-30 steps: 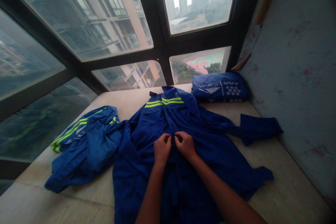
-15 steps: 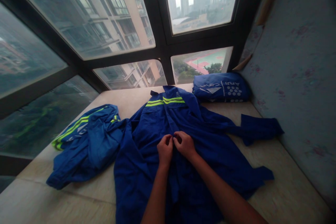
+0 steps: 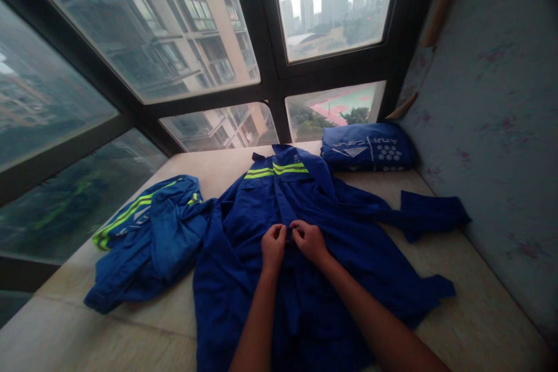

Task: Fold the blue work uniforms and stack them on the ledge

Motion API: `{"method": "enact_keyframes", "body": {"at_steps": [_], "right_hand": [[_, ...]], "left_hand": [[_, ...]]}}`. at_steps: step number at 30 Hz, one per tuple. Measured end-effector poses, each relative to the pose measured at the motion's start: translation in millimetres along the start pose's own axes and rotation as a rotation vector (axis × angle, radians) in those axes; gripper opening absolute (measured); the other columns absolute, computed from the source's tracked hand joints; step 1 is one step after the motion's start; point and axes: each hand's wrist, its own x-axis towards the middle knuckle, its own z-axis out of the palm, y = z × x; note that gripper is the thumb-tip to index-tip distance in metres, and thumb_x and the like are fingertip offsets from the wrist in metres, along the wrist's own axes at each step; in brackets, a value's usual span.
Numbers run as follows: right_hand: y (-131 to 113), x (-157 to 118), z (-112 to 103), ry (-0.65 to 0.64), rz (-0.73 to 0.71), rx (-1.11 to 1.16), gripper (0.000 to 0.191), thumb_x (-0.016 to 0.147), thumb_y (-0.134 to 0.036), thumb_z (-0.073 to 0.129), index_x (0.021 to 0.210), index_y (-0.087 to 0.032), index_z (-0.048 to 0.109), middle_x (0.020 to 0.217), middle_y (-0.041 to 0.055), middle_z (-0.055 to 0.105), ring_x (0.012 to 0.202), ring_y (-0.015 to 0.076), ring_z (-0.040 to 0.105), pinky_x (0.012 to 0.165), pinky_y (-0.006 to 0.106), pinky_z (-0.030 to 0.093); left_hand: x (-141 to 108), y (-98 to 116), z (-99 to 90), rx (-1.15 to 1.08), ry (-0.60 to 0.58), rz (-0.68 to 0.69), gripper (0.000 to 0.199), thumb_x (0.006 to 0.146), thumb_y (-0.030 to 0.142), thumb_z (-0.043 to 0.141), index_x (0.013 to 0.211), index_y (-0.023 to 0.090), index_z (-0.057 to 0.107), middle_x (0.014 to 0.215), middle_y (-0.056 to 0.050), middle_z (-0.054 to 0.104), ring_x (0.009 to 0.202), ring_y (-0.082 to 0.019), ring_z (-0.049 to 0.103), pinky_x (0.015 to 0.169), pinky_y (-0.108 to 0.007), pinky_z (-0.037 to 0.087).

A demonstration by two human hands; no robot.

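Note:
A blue work jacket with yellow-green stripes across its chest lies spread out, its collar toward the window. At the middle of its front, my left hand pinches the cloth of the front edge. Close beside it on the right, my right hand is also closed on the front edge, fingertips nearly meeting those of the left. A small dark bit of the front shows between the fingertips; whether it is a button or a fold is too small to tell.
A crumpled blue garment with striped trim lies at the left, touching the jacket's sleeve. A folded blue bundle with white printing rests at the back right. Pale ledge borders windows behind and a flowered wall at the right.
Both hands stay at the jacket's middle; the fingertips have shifted slightly, and a bit of the front edge now shows between them. The view has moved a little.

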Motion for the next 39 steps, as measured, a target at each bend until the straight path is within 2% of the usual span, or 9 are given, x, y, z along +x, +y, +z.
{"method": "enact_keyframes", "body": {"at_steps": [8, 14, 19, 27, 34, 39], "right_hand": [[-7, 0, 0, 0.003, 0.041, -0.161, 0.017, 0.093, -0.033, 0.055, 0.095, -0.024, 0.069, 0.076, 0.0012, 0.073, 0.073, 0.0174, 0.069, 0.065, 0.022, 0.043], [-14, -3, 2, -0.048, 0.068, -0.306, 0.019, 0.099, -0.031, 0.048, 0.099, -0.025, 0.066, 0.092, 0.0044, 0.075, 0.084, 0.0179, 0.069, 0.067, 0.023, 0.039], [-17, -1, 4, -0.073, 0.116, -0.382, 0.020, 0.101, -0.028, 0.043, 0.103, -0.022, 0.062, 0.094, 0.0065, 0.074, 0.088, 0.0184, 0.069, 0.067, 0.024, 0.038], [-16, 4, 0, -0.113, 0.149, -0.411, 0.025, 0.103, -0.031, 0.037, 0.107, -0.022, 0.060, 0.095, 0.0046, 0.074, 0.089, 0.0180, 0.070, 0.068, 0.024, 0.038], [-19, 9, -13, -0.239, 0.063, -0.418, 0.014, 0.093, -0.029, 0.055, 0.097, -0.021, 0.065, 0.092, 0.0099, 0.074, 0.086, 0.0232, 0.070, 0.071, 0.028, 0.041], [-12, 12, -20, -0.234, 0.077, -0.297, 0.017, 0.093, -0.027, 0.050, 0.094, -0.023, 0.067, 0.085, 0.0035, 0.074, 0.081, 0.0172, 0.068, 0.067, 0.023, 0.040]], "left_hand": [[-6, 0, -0.7, 0.005, -0.003, 0.031, 0.036, 0.078, 0.051, 0.062, 0.085, 0.016, 0.069, 0.081, -0.008, 0.074, 0.073, -0.022, 0.070, 0.061, -0.029, 0.056], [-6, -4, 0.7, 0.065, 0.018, 0.061, 0.030, 0.081, 0.044, 0.060, 0.087, 0.016, 0.069, 0.080, -0.008, 0.074, 0.072, -0.021, 0.069, 0.065, -0.030, 0.055], [-5, -5, 0.9, 0.113, 0.036, 0.092, 0.027, 0.081, 0.041, 0.060, 0.086, 0.017, 0.070, 0.081, -0.008, 0.074, 0.076, -0.023, 0.070, 0.074, -0.034, 0.055], [-4, -6, 2.0, 0.135, 0.045, 0.126, 0.029, 0.083, 0.042, 0.057, 0.089, 0.016, 0.069, 0.086, -0.010, 0.075, 0.081, -0.023, 0.071, 0.078, -0.034, 0.055], [-9, -5, -0.8, 0.198, 0.033, 0.168, 0.022, 0.080, 0.038, 0.059, 0.082, 0.019, 0.069, 0.077, -0.006, 0.074, 0.073, -0.022, 0.069, 0.073, -0.034, 0.052], [-7, -6, -0.1, 0.202, 0.040, 0.175, 0.026, 0.082, 0.041, 0.057, 0.084, 0.018, 0.069, 0.078, -0.007, 0.074, 0.073, -0.022, 0.069, 0.071, -0.033, 0.052]]}}
